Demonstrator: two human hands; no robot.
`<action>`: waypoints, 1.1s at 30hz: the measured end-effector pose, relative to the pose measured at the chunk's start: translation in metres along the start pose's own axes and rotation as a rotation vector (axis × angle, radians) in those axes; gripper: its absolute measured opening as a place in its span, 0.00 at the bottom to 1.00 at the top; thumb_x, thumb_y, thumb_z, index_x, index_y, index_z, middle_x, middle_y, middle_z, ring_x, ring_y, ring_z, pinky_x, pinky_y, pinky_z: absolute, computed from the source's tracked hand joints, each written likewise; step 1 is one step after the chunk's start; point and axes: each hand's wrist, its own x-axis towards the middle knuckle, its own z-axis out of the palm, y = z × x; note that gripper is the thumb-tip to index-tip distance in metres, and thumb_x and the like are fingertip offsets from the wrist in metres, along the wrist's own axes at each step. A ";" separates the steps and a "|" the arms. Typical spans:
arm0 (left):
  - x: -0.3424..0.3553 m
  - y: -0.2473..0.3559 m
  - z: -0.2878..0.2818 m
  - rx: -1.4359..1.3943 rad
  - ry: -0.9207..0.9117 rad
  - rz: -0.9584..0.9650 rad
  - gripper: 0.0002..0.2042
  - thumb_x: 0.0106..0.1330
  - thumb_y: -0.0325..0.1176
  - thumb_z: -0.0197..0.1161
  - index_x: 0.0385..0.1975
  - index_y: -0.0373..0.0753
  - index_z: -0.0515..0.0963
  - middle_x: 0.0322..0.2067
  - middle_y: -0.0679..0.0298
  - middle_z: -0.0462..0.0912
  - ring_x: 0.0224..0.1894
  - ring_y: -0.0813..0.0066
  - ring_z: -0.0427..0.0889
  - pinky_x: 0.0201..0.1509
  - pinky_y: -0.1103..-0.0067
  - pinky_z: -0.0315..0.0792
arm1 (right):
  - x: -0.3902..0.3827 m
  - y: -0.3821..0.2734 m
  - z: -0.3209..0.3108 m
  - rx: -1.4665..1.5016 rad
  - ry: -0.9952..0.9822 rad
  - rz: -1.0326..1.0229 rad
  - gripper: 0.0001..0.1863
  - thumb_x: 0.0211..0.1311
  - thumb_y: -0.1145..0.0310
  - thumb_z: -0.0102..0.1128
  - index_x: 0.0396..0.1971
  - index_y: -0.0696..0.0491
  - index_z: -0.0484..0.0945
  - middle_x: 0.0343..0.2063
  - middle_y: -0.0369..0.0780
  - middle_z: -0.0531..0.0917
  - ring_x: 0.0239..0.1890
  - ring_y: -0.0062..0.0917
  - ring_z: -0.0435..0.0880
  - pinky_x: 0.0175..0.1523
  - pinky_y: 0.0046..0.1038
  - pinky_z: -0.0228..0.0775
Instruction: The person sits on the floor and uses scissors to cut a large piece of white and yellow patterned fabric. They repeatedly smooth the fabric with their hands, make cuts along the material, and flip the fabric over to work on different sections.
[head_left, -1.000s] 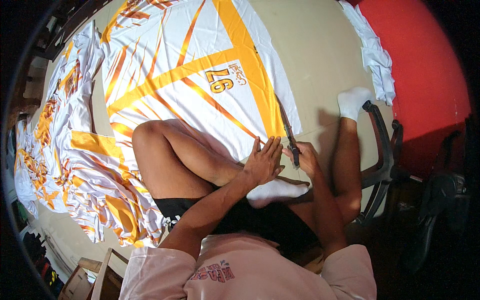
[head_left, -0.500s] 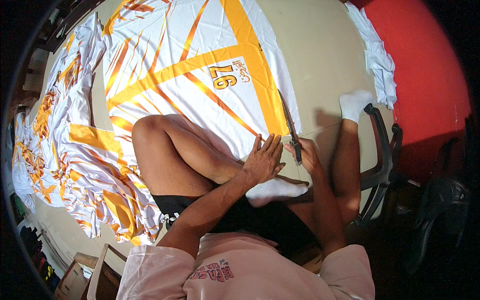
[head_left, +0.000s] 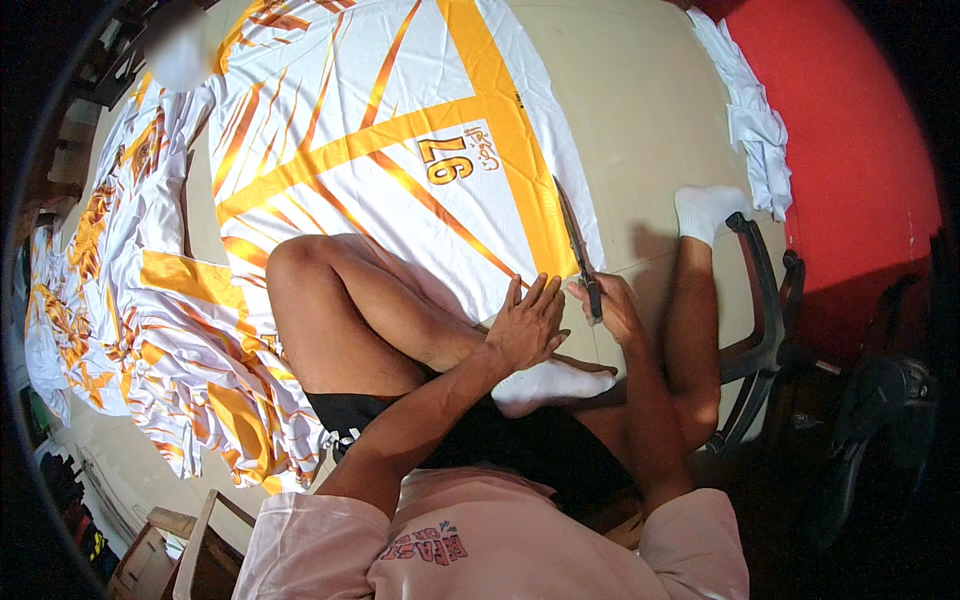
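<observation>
A white fabric panel (head_left: 400,90) with orange bands, diagonal streaks and a printed number patch lies flat on the tiled floor (head_left: 660,120). My left hand (head_left: 525,325) rests with fingers stretched out at the panel's lower corner, beside a yellow band. My right hand (head_left: 615,310), just right of it, grips the dark handle of long scissors (head_left: 580,245), whose narrow blades lie along the band's right edge, pointing away from me. My bent legs (head_left: 340,310) and white-socked feet (head_left: 540,385) surround both hands, the left knee overlapping the panel.
Crumpled white-and-orange fabrics (head_left: 200,380) heap at the left. White cloth (head_left: 755,150) lies beside a red surface (head_left: 850,140) at right, near a black chair base (head_left: 760,330). A wooden frame (head_left: 210,540) stands at lower left. A blurred pale shape (head_left: 175,55) is at top left.
The scissors and my hands shifted slightly up, then a little back down in the picture, along with the whole view. A blurred pale shape has appeared at the top left.
</observation>
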 end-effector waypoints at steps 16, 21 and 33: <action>-0.001 -0.001 -0.003 -0.029 0.001 0.006 0.35 0.74 0.56 0.50 0.70 0.33 0.65 0.75 0.49 0.58 0.78 0.53 0.52 0.78 0.45 0.44 | 0.012 0.001 -0.001 0.113 -0.027 -0.027 0.17 0.65 0.57 0.72 0.25 0.52 0.78 0.16 0.27 0.72 0.17 0.11 0.69 0.22 0.20 0.60; 0.000 -0.001 0.000 -0.042 0.023 0.013 0.35 0.73 0.56 0.51 0.69 0.32 0.66 0.75 0.49 0.57 0.78 0.53 0.51 0.78 0.45 0.45 | 0.025 -0.003 -0.004 0.176 -0.051 0.074 0.15 0.65 0.57 0.72 0.29 0.51 0.77 0.16 0.27 0.71 0.16 0.13 0.69 0.22 0.20 0.60; 0.000 -0.003 -0.001 -0.055 0.007 0.011 0.35 0.72 0.55 0.53 0.69 0.31 0.65 0.74 0.49 0.58 0.78 0.52 0.52 0.78 0.44 0.45 | 0.019 -0.016 0.004 0.030 0.047 -0.061 0.24 0.58 0.51 0.77 0.17 0.52 0.75 0.16 0.29 0.72 0.17 0.14 0.69 0.22 0.26 0.63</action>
